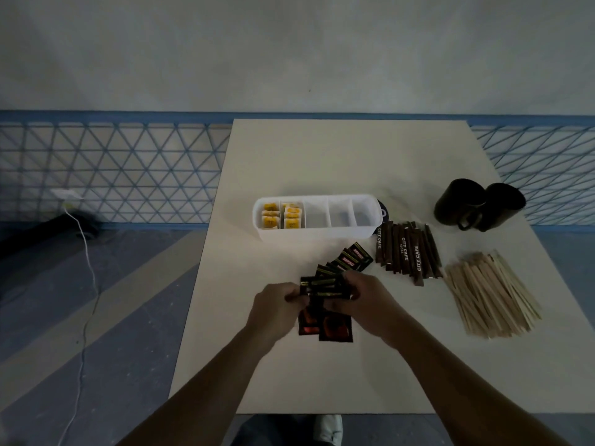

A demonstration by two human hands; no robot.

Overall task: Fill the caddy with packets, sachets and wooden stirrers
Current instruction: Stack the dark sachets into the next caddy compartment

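White table (322, 156), with a heap of wooden stirrers (492, 294) at its right and a white caddy (315, 233) at centre. Brown sachets (407, 252) lie between caddy and stirrers. Left hand (273, 304) and right hand (367, 300), fingers curled, together grip a fan of black packets (325, 284) in front of the caddy. Yellow packets (270, 215) occupy the caddy's two leftmost compartments.

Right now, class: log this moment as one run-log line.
left hand, right hand: gripping black sachets | caddy: yellow packets in two compartments | stirrers: outside caddy
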